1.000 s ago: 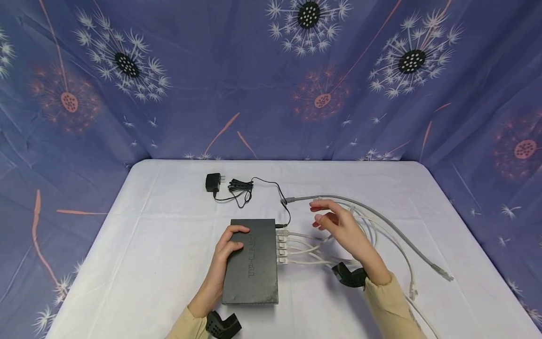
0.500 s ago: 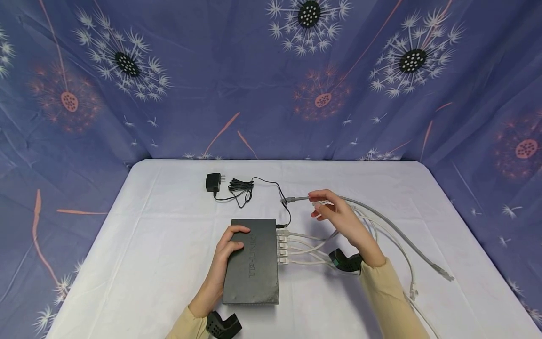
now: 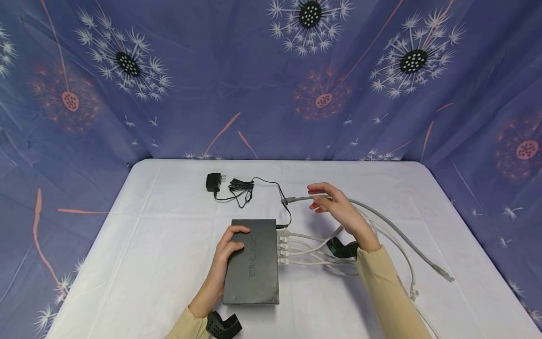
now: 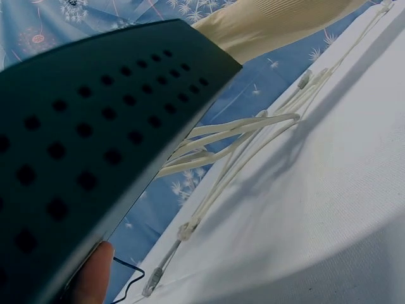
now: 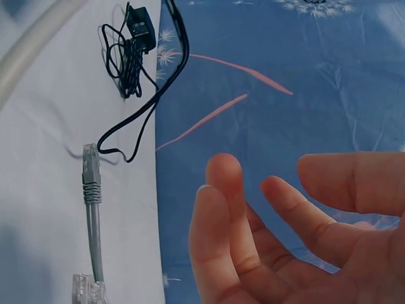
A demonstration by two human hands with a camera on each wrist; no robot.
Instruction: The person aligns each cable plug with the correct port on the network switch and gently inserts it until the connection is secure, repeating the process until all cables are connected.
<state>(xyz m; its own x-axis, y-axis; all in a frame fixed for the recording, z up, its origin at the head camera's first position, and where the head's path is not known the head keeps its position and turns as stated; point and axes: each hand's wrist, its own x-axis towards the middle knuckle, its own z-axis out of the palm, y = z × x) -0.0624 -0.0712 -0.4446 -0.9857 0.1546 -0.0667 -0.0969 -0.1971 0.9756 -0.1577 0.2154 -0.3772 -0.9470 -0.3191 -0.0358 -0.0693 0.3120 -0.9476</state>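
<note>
My left hand (image 3: 220, 263) grips the left side of a dark grey TP-LINK network switch (image 3: 256, 278). In the left wrist view the switch (image 4: 107, 149) shows its row of vent holes, and one finger (image 4: 95, 275) lies at its edge. Several white network cables (image 3: 311, 235) are plugged into its right side. Over the far end of a grey network cable (image 3: 385, 219) hovers my right hand (image 3: 338, 209). Its fingers are loosely bent and hold nothing in the right wrist view, where the grey cable's clear plug (image 5: 92, 168) lies apart from them.
Behind the switch lies a black power adapter (image 3: 213, 182) with a bundled cord (image 3: 240, 186), which runs to the switch's far right corner. A loose white cable end (image 3: 413, 293) is on the white tablecloth at right. A patterned blue curtain (image 3: 254, 94) hangs behind the table.
My right hand has moved a little farther from me, from above the white cables to above the grey cable. The left hand and the switch have stayed put.
</note>
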